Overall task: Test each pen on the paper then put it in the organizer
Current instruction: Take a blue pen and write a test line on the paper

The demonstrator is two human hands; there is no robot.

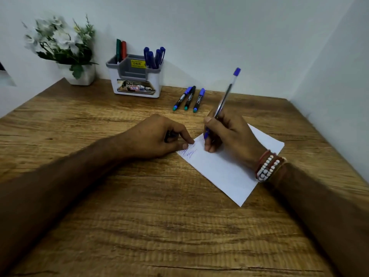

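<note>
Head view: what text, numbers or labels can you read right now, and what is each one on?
"42": small sticker on the organizer front label.
"OP", cut off: same front label.
"49.00", blurred, unsure: yellow sticker on the organizer's inner wall.
Print on the three loose markers: too small to read.
Blue scribbles on the paper: no readable words.

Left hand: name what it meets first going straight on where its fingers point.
The left hand touches the corner of the paper; beyond that it would probably meet the right hand, which holds the pen.
</note>
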